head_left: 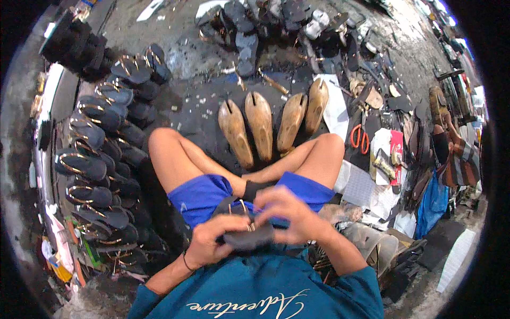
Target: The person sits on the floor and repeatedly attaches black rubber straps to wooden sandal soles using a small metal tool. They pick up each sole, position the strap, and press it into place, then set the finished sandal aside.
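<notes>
Close to my body, over my lap, a dark sandal (249,238) with gold-coloured strap trim is held up. My left hand (213,237) is closed round its left side, thumb and fingers gripping the sole and strap. On the sandal's right side is my right hand (289,215), smeared by motion, so its grip does not show clearly. Beyond my crossed legs lie several wooden shoe lasts, one of them a brown last (260,125) with a slot at its tip.
Rows of finished-looking dark sandals (89,165) line my left. To my right are orange-handled scissors (359,138), papers (366,183), a red and white box (396,146) and a metal can (380,247). Piled dark soles (247,50) lie at the far side. Another person's striped clothing (462,159) shows far right.
</notes>
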Motion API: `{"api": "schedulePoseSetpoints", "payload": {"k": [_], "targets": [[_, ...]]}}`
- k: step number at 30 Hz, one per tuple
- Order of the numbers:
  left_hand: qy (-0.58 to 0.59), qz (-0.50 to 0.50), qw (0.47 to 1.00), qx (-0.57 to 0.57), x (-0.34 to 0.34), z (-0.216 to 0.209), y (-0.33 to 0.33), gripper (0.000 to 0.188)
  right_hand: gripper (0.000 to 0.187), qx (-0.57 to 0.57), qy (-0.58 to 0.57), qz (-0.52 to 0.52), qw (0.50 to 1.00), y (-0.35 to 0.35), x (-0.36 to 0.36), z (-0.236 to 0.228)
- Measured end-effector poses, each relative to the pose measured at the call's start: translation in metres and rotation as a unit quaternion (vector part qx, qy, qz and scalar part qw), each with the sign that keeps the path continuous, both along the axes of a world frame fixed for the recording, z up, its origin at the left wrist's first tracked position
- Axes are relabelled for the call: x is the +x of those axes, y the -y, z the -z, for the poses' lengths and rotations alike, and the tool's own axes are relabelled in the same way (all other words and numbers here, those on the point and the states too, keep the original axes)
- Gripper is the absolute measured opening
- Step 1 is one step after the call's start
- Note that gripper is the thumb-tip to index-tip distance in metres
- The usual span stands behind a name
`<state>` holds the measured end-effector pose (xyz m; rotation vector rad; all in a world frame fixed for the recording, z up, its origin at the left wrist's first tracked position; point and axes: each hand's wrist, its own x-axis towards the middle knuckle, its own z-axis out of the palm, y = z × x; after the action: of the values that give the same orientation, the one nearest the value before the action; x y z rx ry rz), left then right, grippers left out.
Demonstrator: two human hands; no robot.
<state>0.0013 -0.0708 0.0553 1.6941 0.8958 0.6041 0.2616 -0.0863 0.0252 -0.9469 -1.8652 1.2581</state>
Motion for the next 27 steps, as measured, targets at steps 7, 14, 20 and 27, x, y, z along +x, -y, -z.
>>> {"api": "schedulePoseSetpoints", "payload": {"k": [7,14,20,27], "targets": [[0.129,-0.236,0.851,-0.451,-0.003,0.051,-0.043,0.034,0.093,-0.239,0.33,0.508,0.759,-0.098,0.027,0.192],[0.233,-0.198,0.852,-0.426,0.002,0.073,-0.031,0.052,0.059,-0.344,-0.342,0.358,0.798,-0.021,0.017,0.055],[0.191,-0.229,0.89,-0.346,-0.011,0.098,-0.065,0.064,0.072,-0.474,-0.319,0.211,0.793,0.049,-0.036,-0.037],[0.331,-0.339,0.765,-0.435,-0.031,0.135,0.001,0.081,0.072,-0.126,0.163,0.194,0.959,0.01,-0.119,-0.007]]}}
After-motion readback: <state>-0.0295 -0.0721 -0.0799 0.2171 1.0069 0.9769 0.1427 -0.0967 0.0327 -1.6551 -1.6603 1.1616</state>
